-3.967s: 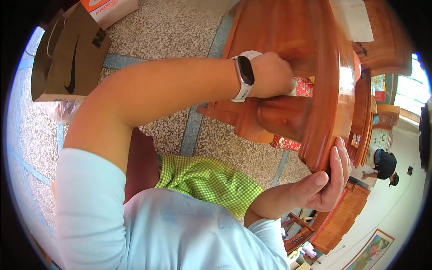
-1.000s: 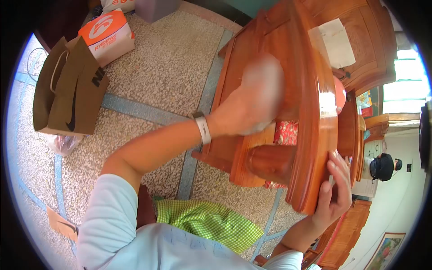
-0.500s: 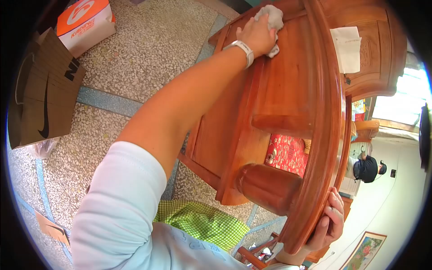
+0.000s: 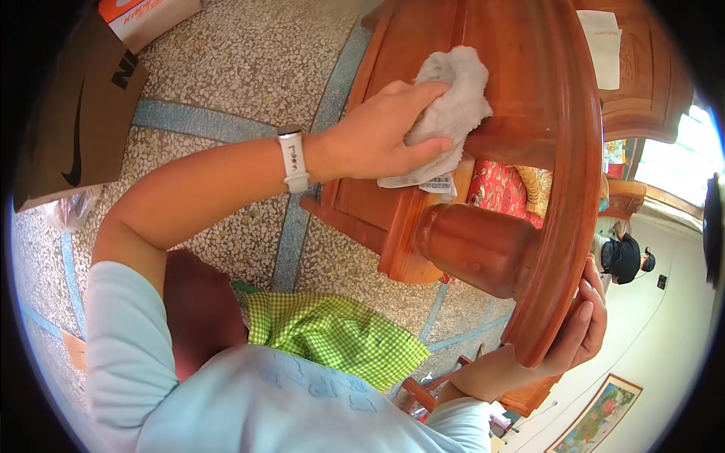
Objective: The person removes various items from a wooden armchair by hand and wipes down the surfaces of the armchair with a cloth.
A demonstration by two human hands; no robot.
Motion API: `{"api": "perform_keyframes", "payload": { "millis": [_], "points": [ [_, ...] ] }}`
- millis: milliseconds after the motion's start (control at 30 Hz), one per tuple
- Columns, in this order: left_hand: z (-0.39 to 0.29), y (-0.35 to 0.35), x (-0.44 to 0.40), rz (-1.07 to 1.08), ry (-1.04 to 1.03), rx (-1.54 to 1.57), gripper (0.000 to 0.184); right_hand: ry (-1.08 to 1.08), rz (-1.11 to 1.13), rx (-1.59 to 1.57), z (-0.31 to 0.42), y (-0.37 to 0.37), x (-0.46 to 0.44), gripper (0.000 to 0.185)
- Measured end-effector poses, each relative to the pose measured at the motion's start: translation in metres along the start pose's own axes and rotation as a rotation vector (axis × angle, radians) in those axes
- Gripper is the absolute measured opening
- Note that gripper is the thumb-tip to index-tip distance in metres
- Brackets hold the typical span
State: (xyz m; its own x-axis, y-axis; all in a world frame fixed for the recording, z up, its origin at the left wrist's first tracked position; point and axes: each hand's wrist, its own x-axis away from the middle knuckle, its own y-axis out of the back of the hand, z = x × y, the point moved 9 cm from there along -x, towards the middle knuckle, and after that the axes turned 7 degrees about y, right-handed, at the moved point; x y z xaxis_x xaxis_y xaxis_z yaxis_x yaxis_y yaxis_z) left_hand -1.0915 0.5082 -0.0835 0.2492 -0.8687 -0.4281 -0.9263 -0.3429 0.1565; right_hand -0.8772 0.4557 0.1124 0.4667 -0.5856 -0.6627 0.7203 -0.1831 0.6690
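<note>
My left hand (image 4: 389,136), with a white watch on its wrist, presses a greyish-white rag (image 4: 457,98) against the reddish-brown wooden panel of a chair or bench (image 4: 513,68). Its thumb and fingers curl onto the rag, and a printed label shows at the rag's lower edge. My right hand (image 4: 585,325) grips the curved wooden armrest (image 4: 563,226) near its end, with the fingers partly behind it. Between the two hands is a thick, rounded armrest post (image 4: 476,245). The view is tipped sideways.
A brown Nike bag (image 4: 83,113) and an orange-and-white box (image 4: 155,19) stand on the speckled floor (image 4: 234,68). Green checked cloth (image 4: 332,332) lies near my body. Red patterned fabric (image 4: 495,185) shows through the chair's gap. A person in dark clothing (image 4: 623,257) is farther off.
My left hand has drawn the rag down the wooden panel, nearer to the armrest post. My right hand still holds the armrest. The camera view has shifted.
</note>
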Motion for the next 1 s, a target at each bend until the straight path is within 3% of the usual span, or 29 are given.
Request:
{"api": "perform_keyframes", "payload": {
  "millis": [67, 167, 200, 267, 300, 333, 400, 433, 533, 633, 767, 833, 867, 933, 967, 1000],
  "points": [
    [-0.004, -0.005, 0.010, 0.057, 0.118, 0.027, 0.057, -0.024, -0.037, -0.019, -0.005, 0.003, 0.002, 0.032],
    [-0.040, 0.010, 0.019, -0.163, -0.126, 0.301, 0.054, -0.045, -0.061, -0.024, -0.007, 0.003, 0.005, 0.034],
    [-0.042, 0.007, 0.012, -0.164, -0.118, 0.309, 0.054, -0.049, -0.052, -0.018, -0.007, 0.002, 0.006, 0.034],
    [-0.077, 0.007, 0.012, -0.253, -0.565, 0.184, 0.044, -0.040, -0.075, -0.004, -0.006, 0.003, 0.007, 0.035],
    [-0.085, 0.005, 0.010, -0.356, -0.693, 0.180, 0.036, -0.041, -0.092, 0.010, -0.005, 0.004, 0.008, 0.034],
    [-0.077, 0.006, 0.001, -0.362, -0.692, 0.183, 0.036, -0.037, -0.088, 0.013, -0.005, 0.004, 0.008, 0.034],
    [-0.087, -0.022, 0.003, -0.201, -1.026, -0.208, 0.016, -0.015, -0.073, -0.010, -0.004, 0.005, 0.008, 0.033],
    [-0.091, -0.033, 0.003, -0.249, -1.078, -0.271, 0.012, -0.011, -0.071, -0.003, -0.003, 0.004, 0.006, 0.033],
    [-0.106, -0.049, -0.004, -0.114, -0.937, -0.457, 0.008, -0.082, -0.126, -0.002, -0.006, 0.012, 0.008, 0.029],
    [-0.108, -0.055, -0.002, -0.111, -0.803, -0.462, 0.008, -0.068, -0.108, 0.034, -0.003, 0.014, 0.007, 0.029],
    [-0.100, -0.048, 0.007, 0.020, -0.757, -0.496, 0.006, -0.111, -0.171, 0.003, -0.004, 0.010, 0.009, 0.029],
    [-0.074, -0.046, -0.006, 0.340, -0.383, -0.324, 0.007, -0.113, -0.191, -0.027, -0.005, 0.009, 0.010, 0.029],
    [-0.080, -0.031, -0.007, 0.337, -0.383, -0.325, 0.007, -0.089, -0.136, -0.029, -0.006, 0.005, 0.008, 0.028],
    [-0.067, -0.019, -0.004, 0.675, -0.107, -0.305, 0.011, -0.056, -0.083, -0.040, -0.005, 0.002, 0.006, 0.028],
    [-0.044, -0.020, -0.001, 0.753, 0.040, 0.123, 0.016, -0.052, -0.071, -0.048, -0.006, -0.001, 0.006, 0.027],
    [-0.034, -0.011, 0.002, 0.754, 0.040, 0.116, 0.016, -0.050, -0.060, -0.057, -0.007, -0.003, 0.006, 0.026]
  ]
}}
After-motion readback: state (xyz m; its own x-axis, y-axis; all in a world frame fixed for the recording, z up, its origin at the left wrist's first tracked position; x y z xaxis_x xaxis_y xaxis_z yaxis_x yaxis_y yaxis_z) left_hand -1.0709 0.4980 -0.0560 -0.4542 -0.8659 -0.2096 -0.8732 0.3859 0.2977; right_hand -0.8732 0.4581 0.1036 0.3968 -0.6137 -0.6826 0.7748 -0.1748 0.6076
